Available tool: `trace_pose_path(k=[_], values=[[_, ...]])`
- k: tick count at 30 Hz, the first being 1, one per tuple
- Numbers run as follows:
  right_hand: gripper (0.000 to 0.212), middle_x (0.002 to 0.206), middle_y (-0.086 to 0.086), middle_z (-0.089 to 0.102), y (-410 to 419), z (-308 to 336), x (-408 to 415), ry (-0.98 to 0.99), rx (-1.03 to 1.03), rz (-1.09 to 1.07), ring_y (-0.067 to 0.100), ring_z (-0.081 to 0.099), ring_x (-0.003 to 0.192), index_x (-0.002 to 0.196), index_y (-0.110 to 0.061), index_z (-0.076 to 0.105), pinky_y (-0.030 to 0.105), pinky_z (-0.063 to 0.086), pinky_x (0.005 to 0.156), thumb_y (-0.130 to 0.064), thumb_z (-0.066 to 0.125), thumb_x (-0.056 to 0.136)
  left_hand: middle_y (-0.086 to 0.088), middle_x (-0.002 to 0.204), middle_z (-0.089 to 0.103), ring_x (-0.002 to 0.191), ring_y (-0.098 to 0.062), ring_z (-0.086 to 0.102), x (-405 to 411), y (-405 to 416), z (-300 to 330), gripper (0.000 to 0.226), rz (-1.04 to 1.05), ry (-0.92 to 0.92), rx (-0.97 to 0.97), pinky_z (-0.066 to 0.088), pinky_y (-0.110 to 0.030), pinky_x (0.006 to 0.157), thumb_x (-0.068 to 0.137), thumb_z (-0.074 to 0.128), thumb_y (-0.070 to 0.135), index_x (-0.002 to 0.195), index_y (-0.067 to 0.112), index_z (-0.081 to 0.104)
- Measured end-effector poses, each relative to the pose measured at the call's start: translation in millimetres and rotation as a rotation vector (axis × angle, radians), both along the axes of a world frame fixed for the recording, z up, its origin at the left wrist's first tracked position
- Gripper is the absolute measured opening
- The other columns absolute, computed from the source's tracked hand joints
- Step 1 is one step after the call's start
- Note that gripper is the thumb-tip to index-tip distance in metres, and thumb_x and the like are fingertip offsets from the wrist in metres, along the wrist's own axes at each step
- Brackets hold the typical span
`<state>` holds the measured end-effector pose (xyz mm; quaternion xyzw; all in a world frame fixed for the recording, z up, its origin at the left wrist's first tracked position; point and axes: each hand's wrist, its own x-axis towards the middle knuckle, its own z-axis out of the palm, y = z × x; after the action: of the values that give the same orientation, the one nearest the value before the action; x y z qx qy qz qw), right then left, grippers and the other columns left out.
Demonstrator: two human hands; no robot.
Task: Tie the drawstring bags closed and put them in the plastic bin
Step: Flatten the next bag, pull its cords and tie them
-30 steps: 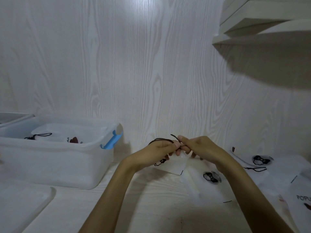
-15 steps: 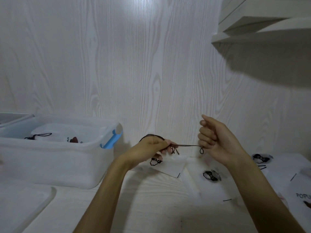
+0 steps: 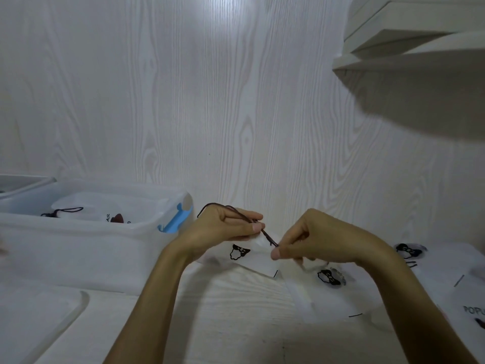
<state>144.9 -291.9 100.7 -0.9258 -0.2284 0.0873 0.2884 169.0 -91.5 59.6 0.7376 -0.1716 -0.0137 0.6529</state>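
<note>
I hold a small white drawstring bag (image 3: 252, 258) with a black printed figure just above the table, in front of me. My left hand (image 3: 225, 227) pinches its gathered top, and a dark cord (image 3: 266, 235) loops over that hand's back. My right hand (image 3: 309, 240) pinches the cord's other end close beside the left hand. The clear plastic bin (image 3: 86, 248) with a blue latch stands to the left and holds tied white bags (image 3: 86, 212).
Several more white bags (image 3: 330, 282) lie flat on the table at the right, some with loose cords. A clear lid (image 3: 34, 313) lies at the near left. A white shelf (image 3: 414, 43) juts from the wall at the upper right.
The right hand first pulled the cord out to the right and upward, then came back down close to the left hand. The bag stayed in the left hand.
</note>
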Motion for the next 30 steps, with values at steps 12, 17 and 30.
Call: trace_pose_path(k=[12,17,30], values=[[0.017,0.097,-0.006,0.071,10,-24,20,-0.187,0.192,0.062,0.031,0.065,0.08,0.099,-0.032,0.072,0.035,0.053,0.078,-0.025,0.069,0.084,-0.002,0.085,0.076,0.084,-0.01,0.072,-9,-2,5,0.022,-0.102,-0.011,0.1,0.052,-0.015,0.069,0.078,0.071,0.001,0.093,0.017,0.072],[0.002,0.07,-0.011,0.069,14,-26,21,-0.3,0.437,-0.067,0.017,0.061,0.06,0.078,-0.023,0.075,0.019,0.045,0.055,-0.021,0.075,0.077,-0.005,0.087,0.076,0.087,-0.013,0.072,-9,3,9,0.02,-0.045,-0.052,0.043,0.053,-0.015,0.071,0.078,0.071,0.0,0.091,0.015,0.072],[0.015,0.072,-0.001,0.067,16,-28,21,-0.04,0.604,0.01,0.009,0.059,0.06,0.081,-0.011,0.072,0.019,0.044,0.056,-0.023,0.064,0.087,-0.004,0.08,0.076,0.079,-0.017,0.073,3,-14,2,0.017,0.282,-0.45,-0.114,0.057,-0.022,0.074,0.076,0.073,-0.004,0.087,0.009,0.074]])
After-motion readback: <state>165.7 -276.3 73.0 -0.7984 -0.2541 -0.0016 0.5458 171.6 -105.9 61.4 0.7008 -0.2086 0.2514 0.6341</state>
